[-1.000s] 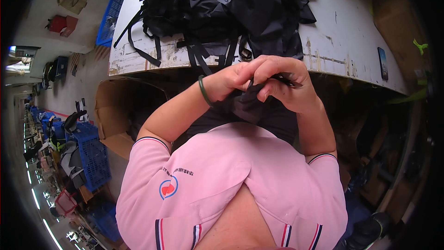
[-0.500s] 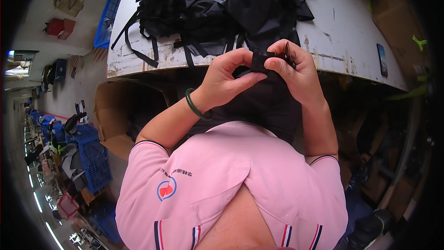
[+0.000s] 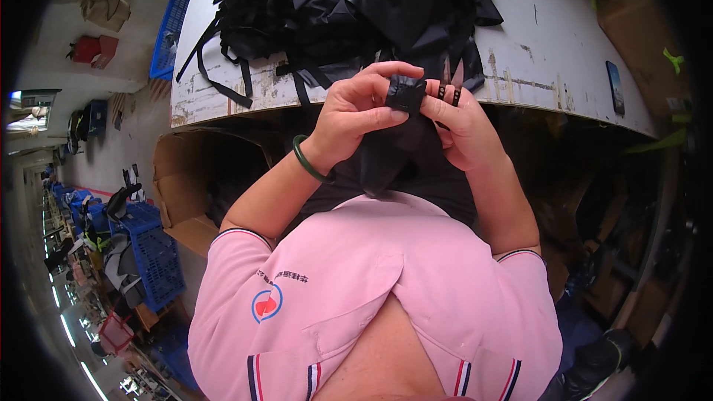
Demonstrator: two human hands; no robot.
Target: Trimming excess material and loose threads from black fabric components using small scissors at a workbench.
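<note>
Between the fingers and thumb of my left hand (image 3: 345, 111) is a small folded end of a black fabric piece (image 3: 406, 94). The rest of that cloth hangs down toward my lap. My right hand (image 3: 471, 134) is closed around small thread snips (image 3: 453, 78), whose two blades stick out above the fingers, apart from each other. Its thumb and fingertips also touch the right edge of the folded end. Just beyond both hands lies a heap of black fabric pieces (image 3: 334, 15) with loose straps hanging toward me.
The heap sits on a worn white table (image 3: 535, 59), with a phone (image 3: 615, 87) near its right edge. Under the table on the left stands an open cardboard box (image 3: 174, 178). Blue crates (image 3: 152, 260) stand on the floor to the left.
The folded black end has turned, so its flat face now shows. My right hand has dropped slightly, and the snips' blades now point away from me.
</note>
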